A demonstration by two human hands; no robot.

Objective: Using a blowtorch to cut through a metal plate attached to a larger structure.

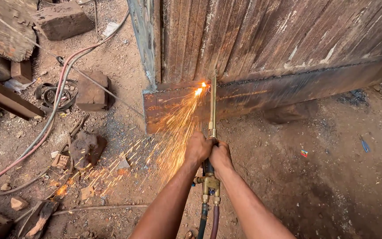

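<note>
Both hands grip a brass cutting torch [212,106] side by side around its handle. My left hand [198,148] wraps the left side, my right hand [220,156] the right. The torch's long tube points away from me, and its tip burns with a bright flame at the top edge of a rusty steel slab [261,93]. Orange sparks [173,132] spray down and to the left over the dirt. Two hoses [208,221], one dark and one reddish, hang from the brass valve body between my forearms.
A tall stack of rusty steel plates [266,35] stands behind the slab. Red and grey hoses [54,106] snake across the dirt at left, near metal blocks [91,90], coiled rings [51,95] and scrap chunks [87,148]. Bare dirt lies at right.
</note>
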